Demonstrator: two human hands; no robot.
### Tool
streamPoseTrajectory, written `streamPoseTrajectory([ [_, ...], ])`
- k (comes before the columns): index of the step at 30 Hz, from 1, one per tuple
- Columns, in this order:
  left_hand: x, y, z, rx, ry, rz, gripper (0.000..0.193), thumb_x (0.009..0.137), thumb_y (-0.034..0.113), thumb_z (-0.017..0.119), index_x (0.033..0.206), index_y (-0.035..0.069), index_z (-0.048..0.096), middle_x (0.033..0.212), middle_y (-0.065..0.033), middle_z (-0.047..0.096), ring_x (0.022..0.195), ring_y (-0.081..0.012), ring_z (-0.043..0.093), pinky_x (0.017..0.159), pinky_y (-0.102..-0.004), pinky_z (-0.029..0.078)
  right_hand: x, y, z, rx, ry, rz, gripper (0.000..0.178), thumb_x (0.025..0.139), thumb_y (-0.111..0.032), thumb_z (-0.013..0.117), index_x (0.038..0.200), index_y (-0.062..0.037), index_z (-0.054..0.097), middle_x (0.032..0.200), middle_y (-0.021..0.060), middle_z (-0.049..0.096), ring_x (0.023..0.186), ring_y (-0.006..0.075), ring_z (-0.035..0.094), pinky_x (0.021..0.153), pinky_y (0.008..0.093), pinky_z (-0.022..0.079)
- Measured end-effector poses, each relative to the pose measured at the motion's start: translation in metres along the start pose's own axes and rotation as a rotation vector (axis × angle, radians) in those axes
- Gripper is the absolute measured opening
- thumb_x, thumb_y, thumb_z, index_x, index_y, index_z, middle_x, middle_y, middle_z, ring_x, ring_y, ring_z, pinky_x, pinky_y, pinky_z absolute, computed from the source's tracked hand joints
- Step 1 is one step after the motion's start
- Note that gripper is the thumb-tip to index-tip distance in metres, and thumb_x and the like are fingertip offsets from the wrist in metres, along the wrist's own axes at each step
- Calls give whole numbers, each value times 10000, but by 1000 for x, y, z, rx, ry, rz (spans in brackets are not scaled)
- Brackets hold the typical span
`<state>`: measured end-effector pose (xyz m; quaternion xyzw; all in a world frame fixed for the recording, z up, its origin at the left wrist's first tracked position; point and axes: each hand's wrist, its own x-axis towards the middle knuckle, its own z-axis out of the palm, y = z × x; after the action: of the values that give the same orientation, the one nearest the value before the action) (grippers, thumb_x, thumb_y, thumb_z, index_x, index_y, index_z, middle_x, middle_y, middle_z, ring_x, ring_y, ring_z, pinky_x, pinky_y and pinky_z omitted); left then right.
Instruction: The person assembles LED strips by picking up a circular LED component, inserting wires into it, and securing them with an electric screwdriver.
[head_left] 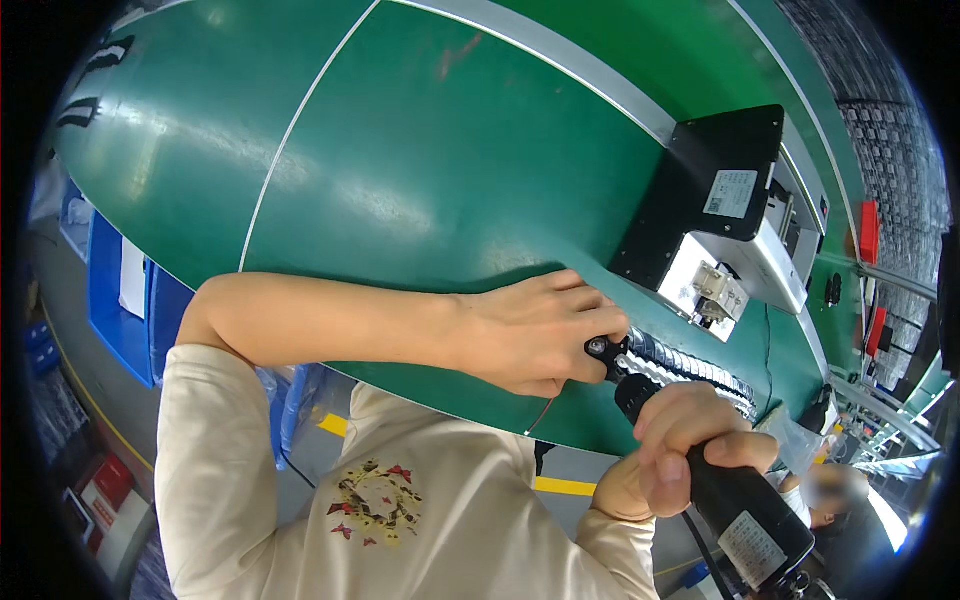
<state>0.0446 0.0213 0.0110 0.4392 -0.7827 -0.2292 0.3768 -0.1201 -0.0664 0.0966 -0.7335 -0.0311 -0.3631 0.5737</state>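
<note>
Black power driver (750,520) is closest to my cam, right hand (692,438) wrapped round it, and I see its long axis slanting forward-left toward the small black part (604,350) my left hand (545,328) pinches, near the green bench (440,130)'s front edge.

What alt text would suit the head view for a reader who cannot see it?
A person's right-hand grip holds a black handheld tool, its front end close to a small black part in the left-hand grip, at a green workbench. A row of silver-and-black pieces lies nearby, with a black-and-white machine beyond.
</note>
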Motion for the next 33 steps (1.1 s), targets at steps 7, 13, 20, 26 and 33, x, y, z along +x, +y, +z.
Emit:
streamPoseTrajectory([
  [7, 0, -2, 2, 30, 52, -10, 229, 598, 173, 746, 815, 133, 685, 1206, -119, 487, 1072, -299, 513, 905, -406, 411, 6, -2, -6, 94, 55, -24, 455, 772, -4, 599, 1174, -42, 389, 633, 33, 499, 446, 132, 512, 445, 301, 460],
  [13, 0, -2, -29, -181, 33, -14, 278, 601, 61, 732, 858, 126, 649, 1228, -87, 516, 1181, -312, 474, 926, -451, 379, 2, -33, -44, 224, 361, -247, 650, 748, -46, 651, 1340, -100, 388, 621, 17, 523, 402, 103, 509, 429, 240, 510],
  [20, 20, -73, -90, 423, 375, -160, 360, 651, 47, 704, 980, 96, 567, 1245, -123, 514, 1204, -329, 443, 973, -420, 362, -11, -28, -65, 194, 290, -203, 583, 719, -3, 656, 1244, -80, 412, 596, 45, 532, 412, 131, 514, 409, 253, 491],
  [26, 17, -162, -162, 714, 816, -362, 371, 620, 39, 674, 952, 70, 513, 1082, -141, 500, 1053, -354, 483, 890, -419, 425, -14, -23, -66, 99, 254, -271, 570, 754, -65, 650, 1267, -47, 401, 582, 6, 467, 365, 94, 420, 371, 218, 419],
  [33, 2, -184, -203, 604, 613, -669, 308, 674, 172, 760, 838, 41, 535, 906, -97, 541, 801, -244, 553, 727, -351, 469, -21, -18, -63, 177, 357, -136, 602, 762, -13, 640, 1279, -58, 334, 606, 47, 506, 427, 150, 489, 422, 300, 458],
])
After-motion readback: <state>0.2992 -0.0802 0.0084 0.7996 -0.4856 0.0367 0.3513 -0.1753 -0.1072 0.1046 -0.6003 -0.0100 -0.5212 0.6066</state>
